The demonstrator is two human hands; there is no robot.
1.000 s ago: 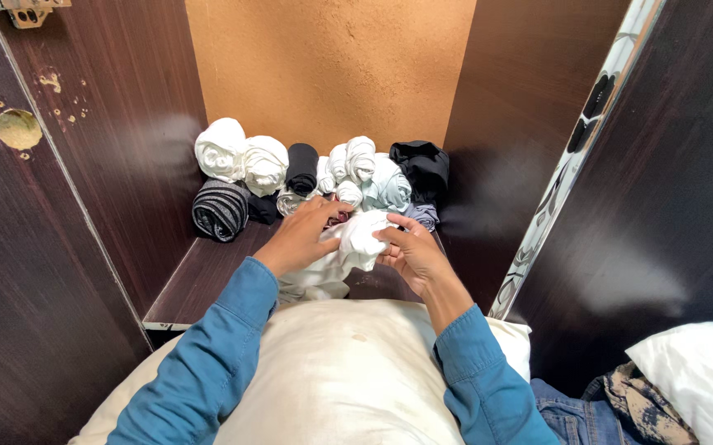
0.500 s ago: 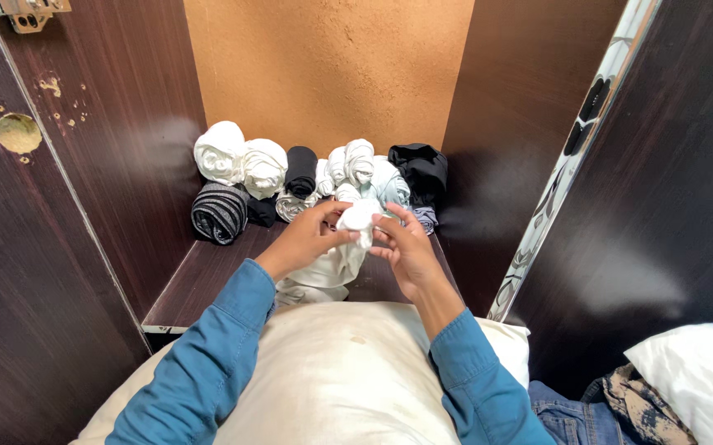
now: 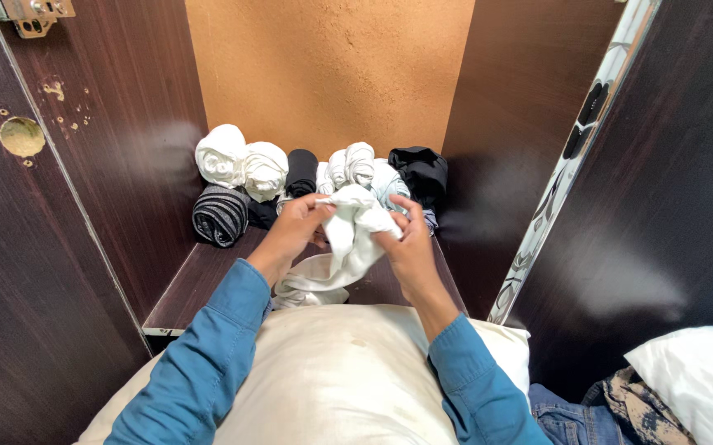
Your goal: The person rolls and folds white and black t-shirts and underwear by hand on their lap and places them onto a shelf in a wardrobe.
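While soft rolled bundles (image 3: 245,171) sit behind, both hands (image 3: 348,239) pinch a crumpled white cloth (image 3: 348,227).

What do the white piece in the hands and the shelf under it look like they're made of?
White garment: soft, matte woven or knit cloth, likely cotton; it creases and droops between left hand and right hand. Shelf: dark wood-grain laminate, probably over board; slight sheen, pale front edge.

Soft white cloth garment (image 3: 348,235), glossy dark wood shelf (image 3: 208,276), rough matt back wall (image 3: 332,74)
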